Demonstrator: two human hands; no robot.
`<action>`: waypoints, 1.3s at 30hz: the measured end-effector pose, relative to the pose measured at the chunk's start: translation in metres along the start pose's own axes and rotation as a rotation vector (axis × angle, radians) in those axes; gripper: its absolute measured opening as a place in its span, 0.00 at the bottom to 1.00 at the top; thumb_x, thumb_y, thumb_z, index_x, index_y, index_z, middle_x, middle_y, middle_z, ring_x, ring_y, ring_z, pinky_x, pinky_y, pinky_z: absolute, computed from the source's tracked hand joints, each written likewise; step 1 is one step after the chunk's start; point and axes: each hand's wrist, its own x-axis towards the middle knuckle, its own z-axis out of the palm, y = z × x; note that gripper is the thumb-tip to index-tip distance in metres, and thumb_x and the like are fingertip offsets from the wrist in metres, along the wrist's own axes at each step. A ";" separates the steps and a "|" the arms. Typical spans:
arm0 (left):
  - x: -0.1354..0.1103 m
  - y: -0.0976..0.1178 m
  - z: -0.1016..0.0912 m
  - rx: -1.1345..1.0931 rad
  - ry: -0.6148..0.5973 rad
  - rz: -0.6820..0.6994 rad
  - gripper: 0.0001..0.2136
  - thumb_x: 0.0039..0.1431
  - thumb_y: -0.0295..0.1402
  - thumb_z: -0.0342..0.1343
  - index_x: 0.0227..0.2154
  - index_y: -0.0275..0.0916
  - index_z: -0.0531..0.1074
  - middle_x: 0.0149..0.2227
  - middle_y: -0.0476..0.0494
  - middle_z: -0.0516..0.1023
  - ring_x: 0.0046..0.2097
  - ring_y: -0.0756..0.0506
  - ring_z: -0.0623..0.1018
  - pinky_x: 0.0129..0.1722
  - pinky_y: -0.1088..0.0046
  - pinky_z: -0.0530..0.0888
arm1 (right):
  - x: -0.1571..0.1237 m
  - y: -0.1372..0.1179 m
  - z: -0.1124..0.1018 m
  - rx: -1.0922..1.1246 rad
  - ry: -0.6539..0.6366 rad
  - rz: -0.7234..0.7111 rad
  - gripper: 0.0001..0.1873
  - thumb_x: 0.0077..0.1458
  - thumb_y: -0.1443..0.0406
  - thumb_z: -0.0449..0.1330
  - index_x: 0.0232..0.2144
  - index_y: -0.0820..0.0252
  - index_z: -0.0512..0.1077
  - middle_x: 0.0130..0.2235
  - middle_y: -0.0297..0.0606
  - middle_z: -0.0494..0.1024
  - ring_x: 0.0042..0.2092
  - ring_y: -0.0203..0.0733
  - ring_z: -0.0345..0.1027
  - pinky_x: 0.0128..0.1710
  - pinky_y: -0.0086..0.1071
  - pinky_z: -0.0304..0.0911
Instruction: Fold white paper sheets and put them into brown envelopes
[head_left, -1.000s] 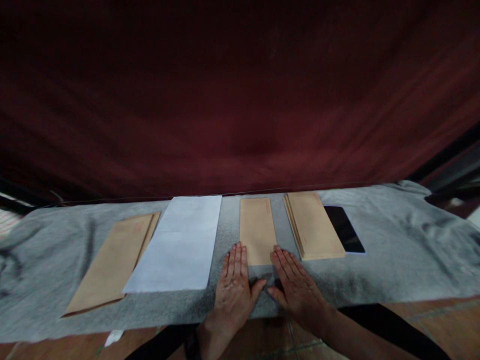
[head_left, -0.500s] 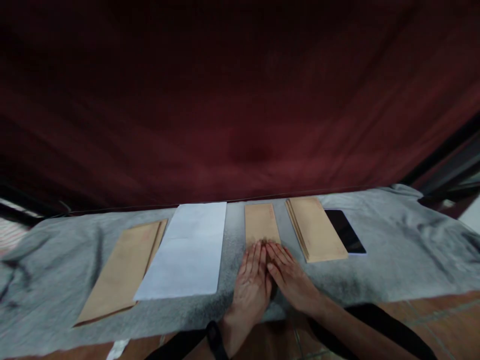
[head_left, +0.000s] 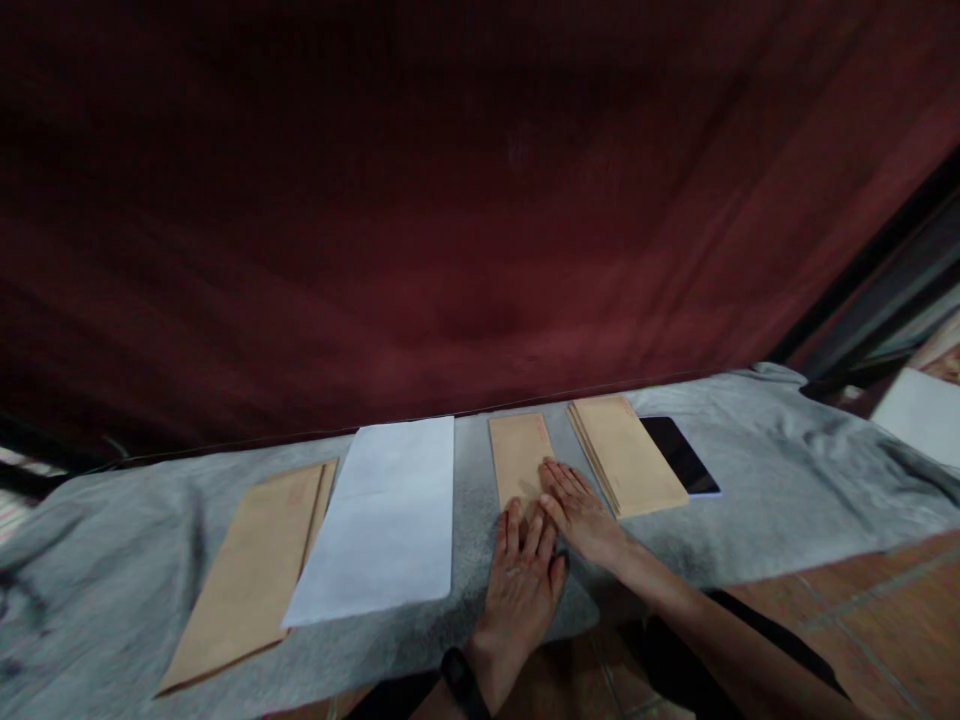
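A brown paper envelope [head_left: 520,450] lies flat on a grey cloth, its near part under my hands. My left hand [head_left: 521,575] rests palm down at its near end, fingers spread. Higher up, on the right edge of the same envelope, my right hand [head_left: 579,510] lies flat with its fingers stretched out. Just right of it is a stack of brown envelopes [head_left: 630,455]. To the left lies white paper [head_left: 382,520], which partly overlaps more brown envelopes [head_left: 247,570].
A black-screened phone [head_left: 680,455] lies partly beneath the right stack. The grey cloth [head_left: 780,450] ends at a dark red curtain [head_left: 480,250] behind. Tiled floor [head_left: 885,610] shows in front. A dark band [head_left: 463,680] circles my left wrist.
My hands, side by side before, have moved apart: the left slid toward me, the right moved up and right along the envelope. The view has tilted slightly.
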 end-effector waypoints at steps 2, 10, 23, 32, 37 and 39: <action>0.000 -0.001 -0.004 -0.025 -0.010 0.020 0.28 0.67 0.38 0.48 0.68 0.40 0.55 0.70 0.43 0.59 0.71 0.33 0.55 0.65 0.47 0.64 | 0.012 0.000 0.003 -0.020 0.017 0.033 0.31 0.72 0.55 0.38 0.70 0.62 0.51 0.70 0.47 0.57 0.71 0.45 0.47 0.69 0.48 0.50; -0.001 -0.002 0.001 -0.012 -0.082 0.047 0.28 0.69 0.41 0.44 0.69 0.37 0.55 0.71 0.37 0.54 0.72 0.34 0.54 0.66 0.43 0.60 | 0.070 0.000 0.009 -0.078 -0.004 0.144 0.31 0.72 0.56 0.39 0.68 0.69 0.57 0.69 0.53 0.57 0.71 0.47 0.47 0.68 0.47 0.48; 0.000 -0.002 0.002 -0.129 -0.119 0.032 0.32 0.67 0.47 0.47 0.69 0.36 0.54 0.71 0.34 0.54 0.72 0.32 0.53 0.67 0.39 0.57 | 0.077 -0.004 0.021 -0.152 0.080 0.174 0.32 0.72 0.54 0.39 0.66 0.71 0.59 0.69 0.56 0.58 0.71 0.53 0.48 0.68 0.50 0.48; 0.002 -0.004 -0.005 -0.169 -0.170 0.038 0.33 0.67 0.52 0.44 0.67 0.35 0.59 0.69 0.33 0.59 0.71 0.34 0.55 0.68 0.42 0.57 | 0.025 -0.009 0.017 -0.102 0.066 0.070 0.29 0.71 0.60 0.43 0.69 0.65 0.55 0.69 0.52 0.59 0.71 0.49 0.46 0.68 0.51 0.51; -0.001 -0.009 -0.003 -0.129 -0.166 0.071 0.32 0.68 0.47 0.44 0.67 0.30 0.56 0.69 0.30 0.58 0.71 0.35 0.56 0.68 0.46 0.58 | 0.001 -0.018 0.008 -0.061 0.056 0.089 0.31 0.72 0.56 0.41 0.68 0.70 0.54 0.70 0.54 0.56 0.71 0.49 0.46 0.67 0.49 0.53; -0.003 -0.011 -0.003 -0.121 -0.172 0.080 0.32 0.69 0.47 0.43 0.67 0.28 0.56 0.69 0.29 0.59 0.70 0.35 0.57 0.68 0.47 0.59 | -0.011 -0.022 0.006 -0.048 0.055 0.089 0.32 0.72 0.54 0.41 0.69 0.69 0.53 0.70 0.53 0.56 0.71 0.48 0.47 0.67 0.49 0.54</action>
